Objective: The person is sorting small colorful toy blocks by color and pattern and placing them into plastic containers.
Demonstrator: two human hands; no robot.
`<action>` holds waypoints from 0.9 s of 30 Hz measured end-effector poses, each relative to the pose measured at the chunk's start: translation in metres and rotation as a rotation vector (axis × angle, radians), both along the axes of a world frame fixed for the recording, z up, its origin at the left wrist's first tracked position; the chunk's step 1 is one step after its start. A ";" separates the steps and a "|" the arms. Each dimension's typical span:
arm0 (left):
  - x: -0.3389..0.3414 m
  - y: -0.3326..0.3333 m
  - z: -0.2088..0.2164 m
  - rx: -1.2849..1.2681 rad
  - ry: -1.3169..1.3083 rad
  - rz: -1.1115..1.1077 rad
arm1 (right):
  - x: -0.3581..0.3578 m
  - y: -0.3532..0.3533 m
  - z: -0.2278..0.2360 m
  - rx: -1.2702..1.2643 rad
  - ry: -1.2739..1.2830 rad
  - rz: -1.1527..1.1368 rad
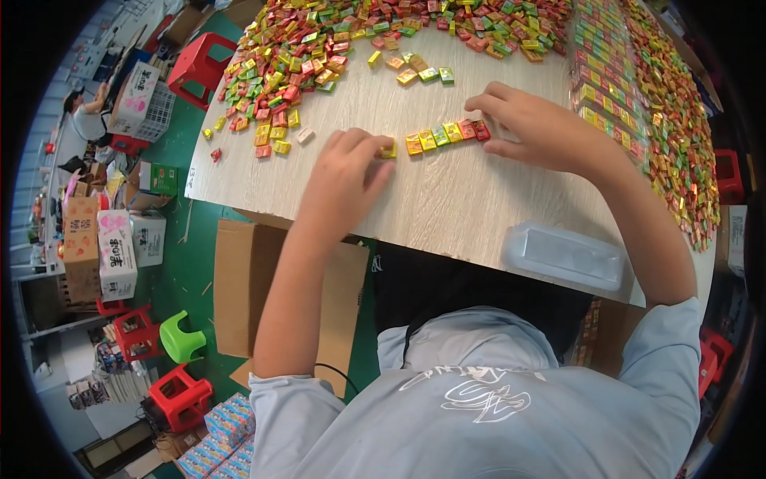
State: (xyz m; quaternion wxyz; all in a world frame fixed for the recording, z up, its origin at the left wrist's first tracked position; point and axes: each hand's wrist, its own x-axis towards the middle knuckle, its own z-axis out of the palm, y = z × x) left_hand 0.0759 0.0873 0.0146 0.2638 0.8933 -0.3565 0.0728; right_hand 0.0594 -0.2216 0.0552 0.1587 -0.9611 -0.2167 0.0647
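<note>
A short row of small wrapped candies (pixel 440 135) in orange, yellow, green and red lies on the pale wooden table. Left of the row, my left hand (pixel 345 169) has a yellow wrapped candy (pixel 388 150) at its fingertips, partly hidden by the index finger. My right hand (pixel 531 128) curves around the row's right end, thumb and fingers apart, beside a dark red wrapped candy (pixel 481 129). A pale candy (pixel 306 136) lies to the left of my left hand. Several loose candies (pixel 415 68) sit just beyond the row.
Heaps of wrapped candies (pixel 319 40) cover the table's far side and right side. Clear trays filled with candies (pixel 610 80) stand at the right. A clear plastic tray (pixel 565 255) lies at the near edge. Below are a cardboard box (pixel 247 287) and a red stool (pixel 203 68).
</note>
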 end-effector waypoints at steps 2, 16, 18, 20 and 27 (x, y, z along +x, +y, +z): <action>-0.005 -0.009 -0.002 -0.028 0.013 -0.005 | -0.001 0.002 -0.007 0.056 -0.044 -0.001; -0.001 -0.025 0.005 -0.106 0.171 0.076 | 0.003 0.005 -0.024 0.305 -0.027 0.071; 0.001 -0.029 0.012 -0.081 0.217 0.073 | 0.003 0.005 -0.025 0.307 -0.031 0.062; 0.004 -0.032 0.013 -0.053 0.263 0.067 | 0.004 0.006 -0.027 0.310 -0.035 0.049; 0.004 -0.052 0.010 -0.027 0.189 0.043 | 0.009 0.008 -0.047 0.284 -0.225 0.105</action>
